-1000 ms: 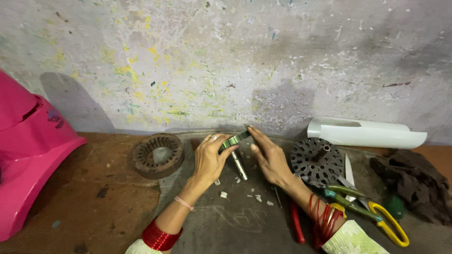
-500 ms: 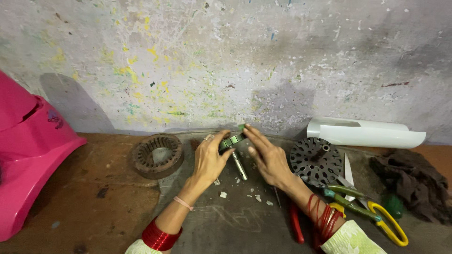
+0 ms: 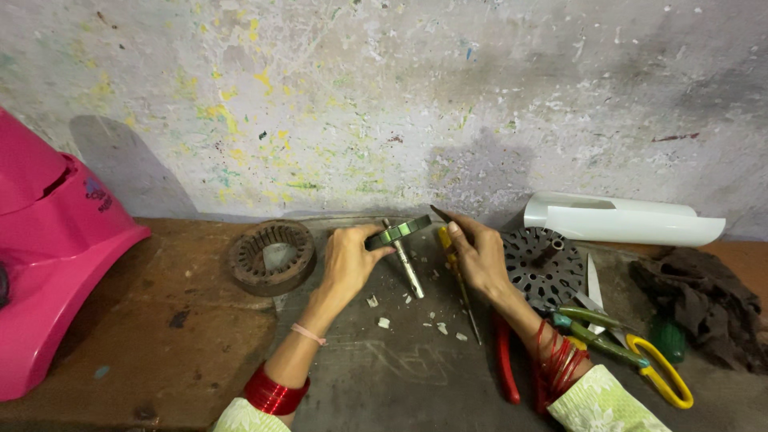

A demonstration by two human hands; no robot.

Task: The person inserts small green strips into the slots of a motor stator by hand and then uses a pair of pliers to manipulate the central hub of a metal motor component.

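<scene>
We pinch the rotor [image 3: 398, 234] by its disc in our left hand [image 3: 348, 260], shaft down on the counter [image 3: 200, 336], steadying it; our right hand [image 3: 478, 258] grips a thin blade [image 3: 440, 214] beside it.

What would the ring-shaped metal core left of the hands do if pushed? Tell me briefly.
The ring-shaped metal core looks thick, rusty and solid, so probably heavy and rigid. It lies flat on the bench, so it would likely slide rather than roll or tip. The left hand rests beside it.
</scene>
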